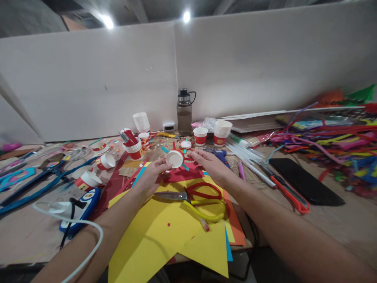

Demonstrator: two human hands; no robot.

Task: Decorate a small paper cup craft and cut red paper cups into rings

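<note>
Left hand: the left hand [152, 173] is drawn to a light pinch on the cup's edge, at nine o'clock.
Right hand: the right hand [209, 162] is placed at three o'clock, thumb and fingers close together; whether the cup is gripped too cannot be told.
Shallow white cup [174, 159]: held between the hands, its hollow turned toward the viewer.
Handling: probably very light paper, slightly springy at the rim, easily dented.
Best hold: the rim, to be pinched gently at nine and three o'clock without squeezing inward.
Teal strip [185, 167]: seen at the cup's four o'clock; attachment cannot be told.
Scissors [184, 195]: laid near five o'clock on yellow paper [144, 236].
Farther across the desk [23, 232]: a bottle [184, 116] at twelve, stacked cups [222, 133] at two.
</note>
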